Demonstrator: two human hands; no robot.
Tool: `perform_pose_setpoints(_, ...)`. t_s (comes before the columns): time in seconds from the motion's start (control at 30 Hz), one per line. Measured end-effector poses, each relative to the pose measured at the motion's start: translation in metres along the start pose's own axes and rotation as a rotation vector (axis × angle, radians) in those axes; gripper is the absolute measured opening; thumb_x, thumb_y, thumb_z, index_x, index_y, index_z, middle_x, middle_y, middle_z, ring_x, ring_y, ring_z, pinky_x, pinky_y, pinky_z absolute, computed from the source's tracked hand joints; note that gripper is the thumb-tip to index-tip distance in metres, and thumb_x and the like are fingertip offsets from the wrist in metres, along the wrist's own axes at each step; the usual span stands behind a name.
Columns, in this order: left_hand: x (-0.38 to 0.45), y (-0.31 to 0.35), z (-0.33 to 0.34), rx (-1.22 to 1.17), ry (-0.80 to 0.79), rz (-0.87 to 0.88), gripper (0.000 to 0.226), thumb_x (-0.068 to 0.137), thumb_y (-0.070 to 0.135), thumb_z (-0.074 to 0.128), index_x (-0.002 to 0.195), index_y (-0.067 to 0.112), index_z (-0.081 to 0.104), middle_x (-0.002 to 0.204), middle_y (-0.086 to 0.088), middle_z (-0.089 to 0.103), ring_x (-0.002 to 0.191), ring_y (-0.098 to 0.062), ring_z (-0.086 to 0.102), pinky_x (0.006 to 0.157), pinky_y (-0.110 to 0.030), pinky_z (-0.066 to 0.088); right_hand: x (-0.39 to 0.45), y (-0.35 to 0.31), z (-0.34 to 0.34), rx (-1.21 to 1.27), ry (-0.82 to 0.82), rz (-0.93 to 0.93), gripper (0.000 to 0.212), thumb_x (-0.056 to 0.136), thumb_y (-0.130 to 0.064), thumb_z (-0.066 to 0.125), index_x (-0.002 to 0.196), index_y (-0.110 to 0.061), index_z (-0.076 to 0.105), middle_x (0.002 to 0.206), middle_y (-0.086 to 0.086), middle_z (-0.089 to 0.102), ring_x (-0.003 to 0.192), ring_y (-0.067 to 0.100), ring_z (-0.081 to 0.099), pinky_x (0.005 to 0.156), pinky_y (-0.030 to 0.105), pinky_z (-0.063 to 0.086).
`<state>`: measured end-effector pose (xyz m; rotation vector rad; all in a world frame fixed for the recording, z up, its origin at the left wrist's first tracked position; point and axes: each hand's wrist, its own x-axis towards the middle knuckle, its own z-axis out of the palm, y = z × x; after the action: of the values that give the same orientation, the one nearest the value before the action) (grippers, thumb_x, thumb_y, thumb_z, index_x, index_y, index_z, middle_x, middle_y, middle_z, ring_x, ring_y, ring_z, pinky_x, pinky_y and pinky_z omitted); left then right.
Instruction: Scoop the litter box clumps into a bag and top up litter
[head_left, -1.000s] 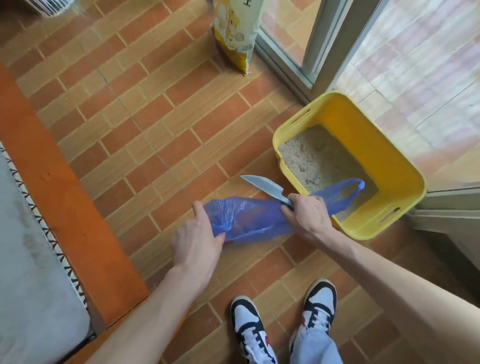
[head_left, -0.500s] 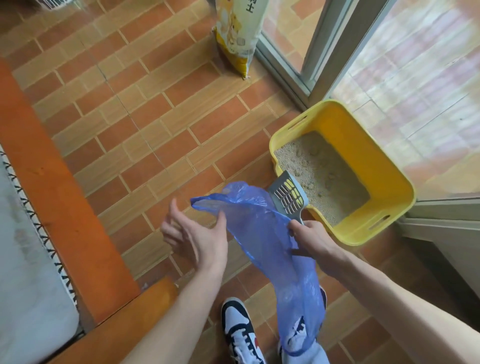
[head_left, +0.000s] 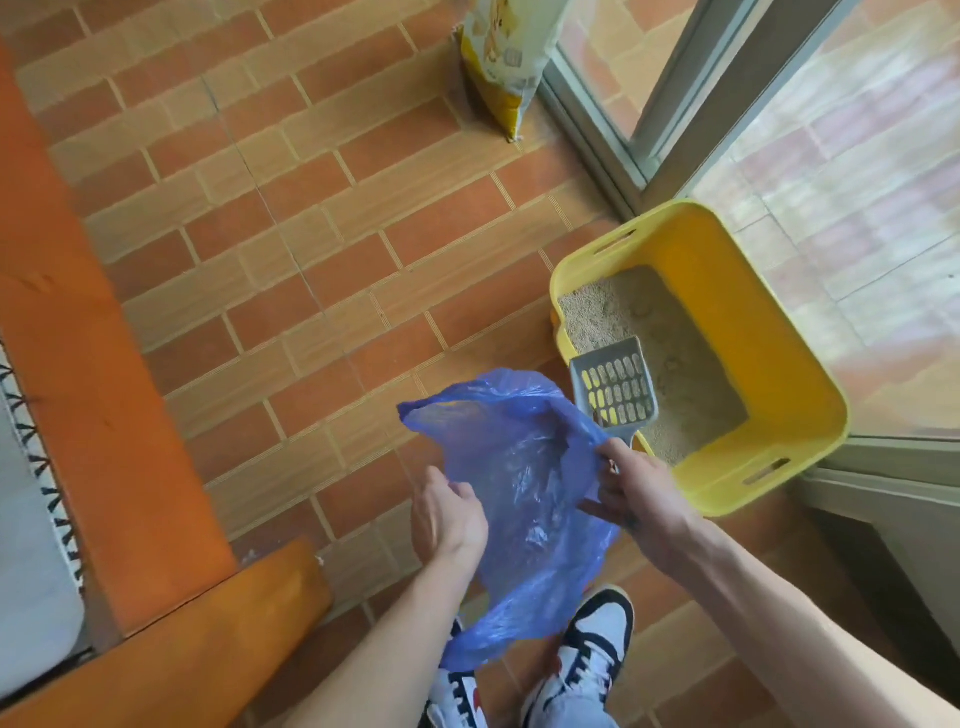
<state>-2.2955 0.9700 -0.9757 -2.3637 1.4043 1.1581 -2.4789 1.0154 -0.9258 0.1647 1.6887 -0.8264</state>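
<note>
Both hands are on the blue bag (head_left: 524, 499), held up over the tiled floor (head_left: 291, 249) in front of the person's sneakers (head_left: 587, 654). The left hand (head_left: 449, 514) pinches the bag's near left edge; the right hand (head_left: 634, 499) grasps the right edge along with the grey scoop (head_left: 615, 389) (its slotted blade reaches out over the sand). The yellow litter box (head_left: 769, 364) sits on the right by the glass door (head_left: 727, 88), and the litter sack (head_left: 506, 57) leans at the far end.

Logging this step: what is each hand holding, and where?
Right hand holds the scoop by its handle, plus the blue bag's edge; left hand grips the opposite edge.
</note>
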Motion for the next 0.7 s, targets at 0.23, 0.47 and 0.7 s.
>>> perform_pose_setpoints(0.23,-0.009,-0.022,-0.033,-0.070,0.118,-0.009,0.007,0.106,0.012,0.034,0.103,0.008,0.038,0.074,-0.008,0.047,0.064,-0.029,0.044,0.061,-0.039,0.032,0.006,-0.010,-0.026,-0.118,0.277,-0.159,0.025,0.092,-0.013,0.056,0.067,-0.011,0.051,0.055,0.002,0.047,0.042,0.011,0.046,0.058,0.039,0.059)
perform_pose_setpoints(0.47,0.007,-0.043,-0.057,0.043,0.194,-0.055,0.010,0.104,0.013,0.040,0.099,0.005,0.042,0.080,-0.016,0.056,0.074,-0.034,0.052,0.063,-0.042,0.041,0.004,-0.031,-0.051,-0.092,0.463,-0.143,0.025,0.093,-0.016,0.057,0.068,-0.010,0.058,0.065,0.003,0.045,0.058,0.017,0.044,0.062,0.039,0.059)
perform_pose_setpoints(0.7,-0.001,-0.029,-0.050,0.285,0.113,0.182,0.017,0.095,0.027,0.054,0.104,0.014,0.049,0.105,-0.009,0.061,0.092,-0.031,0.056,0.074,-0.040,0.046,0.011,-0.021,-0.049,-0.292,0.305,-0.103,0.021,0.093,-0.017,0.058,0.081,-0.002,0.069,0.070,0.005,0.058,0.059,0.018,0.055,0.073,0.044,0.061)
